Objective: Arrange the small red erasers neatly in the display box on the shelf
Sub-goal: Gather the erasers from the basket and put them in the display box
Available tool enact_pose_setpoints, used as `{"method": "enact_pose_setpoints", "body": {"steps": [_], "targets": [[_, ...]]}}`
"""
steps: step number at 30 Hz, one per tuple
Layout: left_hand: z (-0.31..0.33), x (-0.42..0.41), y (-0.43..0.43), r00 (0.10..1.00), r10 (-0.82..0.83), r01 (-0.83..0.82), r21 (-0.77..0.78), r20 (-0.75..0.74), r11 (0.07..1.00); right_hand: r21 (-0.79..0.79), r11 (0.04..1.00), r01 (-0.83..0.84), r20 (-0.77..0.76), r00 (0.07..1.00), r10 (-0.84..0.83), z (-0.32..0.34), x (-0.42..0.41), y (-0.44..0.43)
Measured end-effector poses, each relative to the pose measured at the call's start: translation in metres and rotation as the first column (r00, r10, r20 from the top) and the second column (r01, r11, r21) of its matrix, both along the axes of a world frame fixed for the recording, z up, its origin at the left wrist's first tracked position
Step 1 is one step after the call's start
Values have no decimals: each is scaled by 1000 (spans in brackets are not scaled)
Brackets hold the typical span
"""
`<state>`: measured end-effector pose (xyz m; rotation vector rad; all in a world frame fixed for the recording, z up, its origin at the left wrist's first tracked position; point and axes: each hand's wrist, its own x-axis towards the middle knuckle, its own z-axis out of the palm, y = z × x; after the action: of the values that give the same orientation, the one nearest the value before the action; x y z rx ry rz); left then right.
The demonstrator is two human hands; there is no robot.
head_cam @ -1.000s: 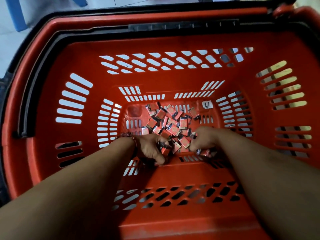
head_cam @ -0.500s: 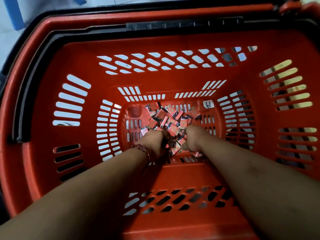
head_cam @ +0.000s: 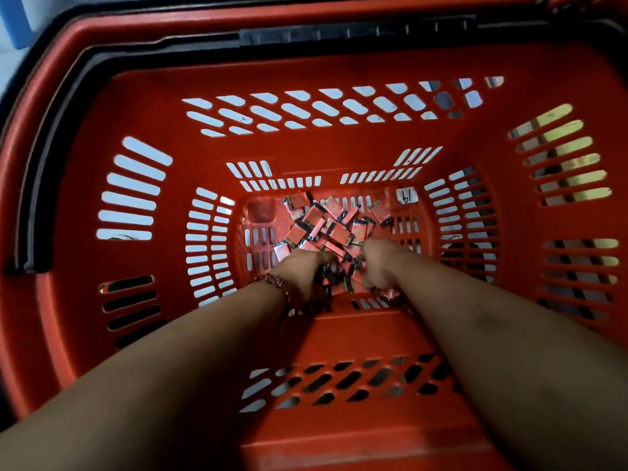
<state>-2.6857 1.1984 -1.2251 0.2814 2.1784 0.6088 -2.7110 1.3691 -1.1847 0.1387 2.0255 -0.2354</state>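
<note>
Red erasers (head_cam: 326, 226) lie heaped on shopping basket (head_cam: 339, 73) floor. L hand (head_cam: 300, 270) curls round several; R hand (head_cam: 380, 265) curled in pile, contents unclear. Scoop w/ both, squeeze together, lift slowly.

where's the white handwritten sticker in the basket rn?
Head view: the white sticker sits at the far right corner of the floor of the red basket, just right of the erasers and beyond the right hand.
</note>
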Motion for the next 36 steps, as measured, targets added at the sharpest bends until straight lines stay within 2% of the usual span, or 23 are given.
{"method": "enact_pose_setpoints", "body": {"steps": [6, 10, 19, 25, 29, 34, 36], "targets": [[-1, 0, -3, 999, 1, -2, 28, 34, 1000, -71, 991, 114, 44, 993, -111, 3, -2, 7], [-3, -3, -4, 999, -12, 10, 38, 49, 999, -85, 989, 118, 66, 992, -112, 2, -3, 7], [-4, -5, -11, 990, 108, -120, 131, 90, 984, -81, 991, 104, 77, 992, -97, -4, -5, 9], [-3, -8, -10, 993, 74, -86, 141, 88, 986, -86, 993, 85, 81, 994, -78, -3, -6, 10], [-3, -13, -12, 983, 12, -41, 159, 184, 986, -89, 989, 121, 89, 990, -113, -3, -6, 10], [11, -18, -3, 922, -21, -34, 133, 386, 991, -61, 996, 60, 73, 996, -55, -2, -7, 8], [16, -19, 3, 907, -42, 5, 90, 418, 996, -48, 998, 35, 74, 997, -32, -1, -7, 8]]}}
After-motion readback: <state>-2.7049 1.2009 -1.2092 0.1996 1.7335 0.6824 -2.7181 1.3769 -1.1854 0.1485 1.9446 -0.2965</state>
